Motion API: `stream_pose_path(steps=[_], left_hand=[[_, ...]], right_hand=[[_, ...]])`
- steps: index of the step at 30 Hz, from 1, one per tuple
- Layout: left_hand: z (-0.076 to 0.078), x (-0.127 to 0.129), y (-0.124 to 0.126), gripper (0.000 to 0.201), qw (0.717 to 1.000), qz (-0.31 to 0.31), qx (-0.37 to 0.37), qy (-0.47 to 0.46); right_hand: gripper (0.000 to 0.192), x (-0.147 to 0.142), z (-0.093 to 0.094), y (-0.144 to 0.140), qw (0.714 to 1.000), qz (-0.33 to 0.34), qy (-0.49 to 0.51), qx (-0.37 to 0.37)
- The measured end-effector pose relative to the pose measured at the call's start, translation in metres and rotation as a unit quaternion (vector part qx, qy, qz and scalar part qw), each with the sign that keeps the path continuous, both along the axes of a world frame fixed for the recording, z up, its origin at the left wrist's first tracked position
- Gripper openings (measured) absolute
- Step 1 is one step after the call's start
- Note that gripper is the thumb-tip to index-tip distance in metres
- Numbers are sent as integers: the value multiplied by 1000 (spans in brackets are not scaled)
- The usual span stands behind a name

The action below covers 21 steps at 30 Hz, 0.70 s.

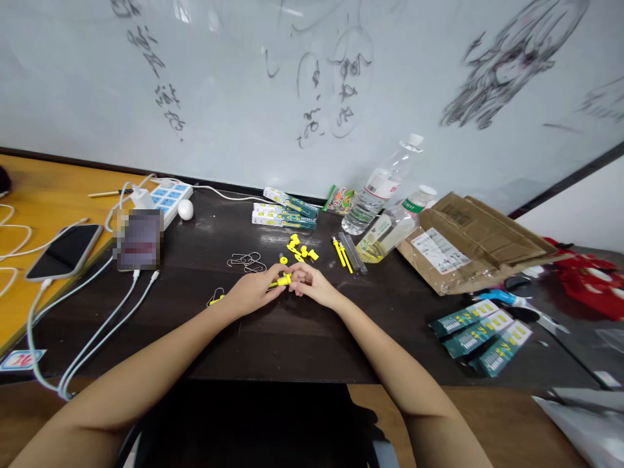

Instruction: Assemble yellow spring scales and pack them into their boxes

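Resting low over the dark tabletop (273, 338), left hand (256, 289) and right hand (309, 281) both pinch one small yellow plastic part (283, 281) between closed fingertips. Likely light, rigid, smooth; best gripped at its ends. Loose yellow pieces (299, 250) lie just beyond.

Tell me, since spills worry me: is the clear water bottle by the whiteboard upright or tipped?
Tipped: the clear water bottle leans back, white cap on.

Both bare forearms reach forward and converge at the middle, where the left hand (254, 290) and right hand (312, 283) meet fingertip to fingertip, fingers curled inward in a close pinching grip, wrists low.
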<state>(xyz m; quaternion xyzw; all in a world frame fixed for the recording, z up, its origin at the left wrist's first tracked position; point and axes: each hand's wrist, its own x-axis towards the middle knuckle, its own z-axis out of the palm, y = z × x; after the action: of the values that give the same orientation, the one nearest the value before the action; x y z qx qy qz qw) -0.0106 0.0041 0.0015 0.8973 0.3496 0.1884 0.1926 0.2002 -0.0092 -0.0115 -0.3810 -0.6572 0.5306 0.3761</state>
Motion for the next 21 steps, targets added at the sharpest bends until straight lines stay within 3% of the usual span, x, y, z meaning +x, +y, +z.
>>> stream_pose_path(steps=[16, 21], left_hand=[[-1, 2, -1, 49, 999, -9, -11, -38], [9, -2, 2, 46, 999, 15, 4, -34]], right_hand=[[33, -7, -11, -1, 999, -22, 22, 3], [35, -10, -17, 1, 998, -40, 42, -16]])
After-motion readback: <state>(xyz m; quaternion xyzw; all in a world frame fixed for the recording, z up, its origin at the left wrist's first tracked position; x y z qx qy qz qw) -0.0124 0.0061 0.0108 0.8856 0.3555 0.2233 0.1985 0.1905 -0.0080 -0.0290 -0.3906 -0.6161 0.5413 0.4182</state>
